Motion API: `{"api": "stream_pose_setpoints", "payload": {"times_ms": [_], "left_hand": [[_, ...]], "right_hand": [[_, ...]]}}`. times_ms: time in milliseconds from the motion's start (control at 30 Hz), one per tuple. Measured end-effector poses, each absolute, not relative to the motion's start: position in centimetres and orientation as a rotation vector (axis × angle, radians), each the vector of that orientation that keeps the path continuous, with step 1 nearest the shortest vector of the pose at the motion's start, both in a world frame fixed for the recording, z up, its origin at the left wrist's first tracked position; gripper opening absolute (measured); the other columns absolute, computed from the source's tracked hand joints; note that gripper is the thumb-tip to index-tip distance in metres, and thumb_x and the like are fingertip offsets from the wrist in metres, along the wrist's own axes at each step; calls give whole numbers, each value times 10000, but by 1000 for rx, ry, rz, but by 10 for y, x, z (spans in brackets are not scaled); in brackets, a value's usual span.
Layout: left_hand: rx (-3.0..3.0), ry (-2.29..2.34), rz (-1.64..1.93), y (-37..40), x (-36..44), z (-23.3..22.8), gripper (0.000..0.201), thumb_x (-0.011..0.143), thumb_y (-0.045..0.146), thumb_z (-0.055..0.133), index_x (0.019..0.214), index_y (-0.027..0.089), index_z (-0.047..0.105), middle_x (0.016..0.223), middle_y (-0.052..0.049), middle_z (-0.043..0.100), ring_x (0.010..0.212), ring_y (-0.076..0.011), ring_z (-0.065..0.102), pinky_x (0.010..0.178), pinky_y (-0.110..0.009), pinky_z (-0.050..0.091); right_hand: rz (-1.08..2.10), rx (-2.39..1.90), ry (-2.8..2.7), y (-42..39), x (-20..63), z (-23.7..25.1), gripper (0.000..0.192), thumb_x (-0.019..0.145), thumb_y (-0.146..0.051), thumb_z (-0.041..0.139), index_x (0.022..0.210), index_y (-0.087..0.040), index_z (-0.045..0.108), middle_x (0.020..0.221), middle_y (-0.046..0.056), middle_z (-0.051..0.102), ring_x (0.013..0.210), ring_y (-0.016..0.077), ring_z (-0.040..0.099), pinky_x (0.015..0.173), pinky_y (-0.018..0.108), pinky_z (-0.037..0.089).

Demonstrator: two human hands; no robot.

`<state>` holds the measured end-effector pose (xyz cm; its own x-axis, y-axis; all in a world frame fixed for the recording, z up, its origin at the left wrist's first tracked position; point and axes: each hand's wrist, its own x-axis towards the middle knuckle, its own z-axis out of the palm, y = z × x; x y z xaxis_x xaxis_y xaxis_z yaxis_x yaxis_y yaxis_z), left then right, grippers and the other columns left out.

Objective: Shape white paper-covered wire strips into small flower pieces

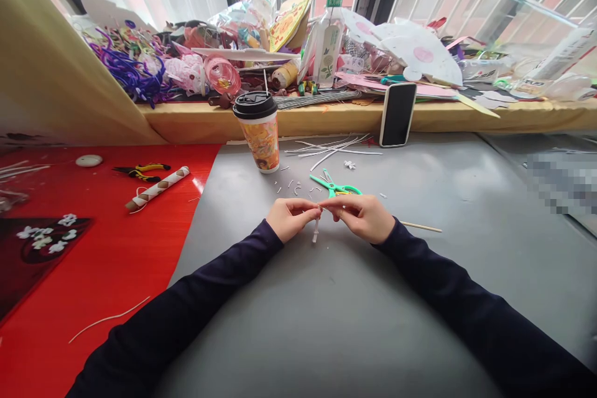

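Observation:
Over the grey mat, my left hand is closed in a pinch, with a short white strip hanging below the fingertips. The strip looks knotted or folded along its length. My right hand meets it from the other side, thumb and fingers pinched at the strip's top end, which the fingertips mostly hide. Just beyond the hands lie green-handled scissors, partly covered by my right hand. A thin wooden stick shows beside my right wrist. A small white flower shape rests behind the scissors.
A lidded paper cup and a phone stand at the back. Near them are white strips and scattered offcuts. On the red surface at left are pliers, a wrapped roll and white flowers. Craft materials crowd the windowsill.

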<state>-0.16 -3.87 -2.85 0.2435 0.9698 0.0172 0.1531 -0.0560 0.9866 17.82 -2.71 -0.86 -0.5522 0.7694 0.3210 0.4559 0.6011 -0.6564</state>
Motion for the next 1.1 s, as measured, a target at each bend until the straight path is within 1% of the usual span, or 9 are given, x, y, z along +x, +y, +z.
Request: {"api": "stream_pose_setpoints", "payload": {"times_ms": [167,267,500,600,733,933,1100], "left_hand": [[1451,1105,963,-39,-2,-28,332,660,379,576,826,100,642,668,-57,617,367,-27,366,357,-182,304],[1439,1102,963,-38,-2,-28,334,664,383,573,818,93,637,669,-57,613,363,-23,354,356,-183,301],[1365,1066,961,-39,-3,-25,329,661,382,579,795,87,631,677,-56,613,357,-15,349,361,-180,302],[1343,1046,962,-39,-2,-25,328,657,380,584,800,88,628,678,-53,612,360,-16,358,362,-177,305],[1348,1072,949,-40,-1,-26,333,651,383,585,794,85,630,666,-54,612,370,-19,361,355,-170,308],[1498,1124,995,-40,-2,-31,330,668,379,570,819,94,639,657,-55,614,392,-28,381,371,-165,327],[1572,1142,996,-40,-3,-33,319,678,373,561,819,99,645,660,-56,618,419,-45,406,389,-174,349]], "right_hand": [[515,-1014,-2238,-28,177,-11,237,801,-240,426,936,-233,620,721,12,600,581,90,491,565,214,391],[379,-1071,-2226,-29,174,-14,228,799,-249,431,913,-250,629,725,12,602,611,106,496,581,224,387],[109,-1083,-2258,-31,174,-21,275,797,-198,415,960,-297,614,805,1,615,685,112,537,578,211,371],[73,-1031,-2310,-30,176,-21,305,791,-173,411,984,-315,600,820,-7,615,698,109,540,587,208,369],[180,-1044,-2303,-29,176,-18,264,798,-227,419,966,-289,612,771,14,605,636,110,515,565,216,374],[666,-981,-2226,-29,177,-10,258,795,-274,428,968,-231,615,653,10,597,507,87,464,471,212,376],[804,-1019,-2204,-29,179,-10,261,786,-282,443,977,-228,613,637,7,606,477,82,472,428,208,365]]}}
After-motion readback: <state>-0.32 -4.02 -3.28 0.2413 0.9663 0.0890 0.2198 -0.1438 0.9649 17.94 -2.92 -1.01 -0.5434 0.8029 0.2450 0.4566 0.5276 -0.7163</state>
